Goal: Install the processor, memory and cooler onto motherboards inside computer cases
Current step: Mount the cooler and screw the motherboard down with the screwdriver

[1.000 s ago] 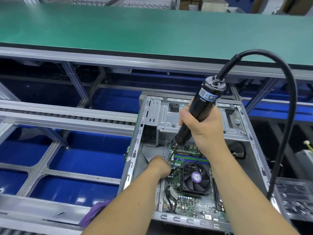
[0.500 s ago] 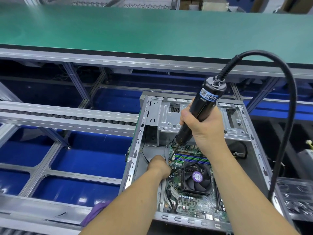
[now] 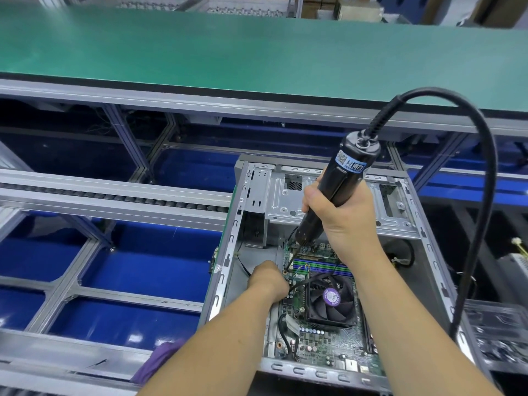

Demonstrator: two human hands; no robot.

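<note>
1. One computer case [image 3: 423, 241] lies open on its side, at the right of the roller rails [image 3: 114, 195], below the green belt [image 3: 228, 50].
2. One motherboard [image 3: 323, 341] sits on the floor of the case, and one cooler [image 3: 330, 302] with a black fan and a purple sticker is mounted on it.
3. The memory slots [image 3: 320, 265] show as green and blue strips just behind the cooler; how many hold sticks I cannot tell.
4. One black electric screwdriver [image 3: 334, 190] is gripped by the right hand [image 3: 345, 215], fingers wrapped round its body. It tilts, with its bit down at the left edge of the board.
5. One thick black cable [image 3: 483, 195] arcs from the screwdriver's top and drops at the right.
6. The left hand [image 3: 268, 278] reaches in beside the bit, its fingers curled under and hidden; whether they pinch anything I cannot tell.
7. The processor is not visible. The bins at the far right are blurred.
</note>
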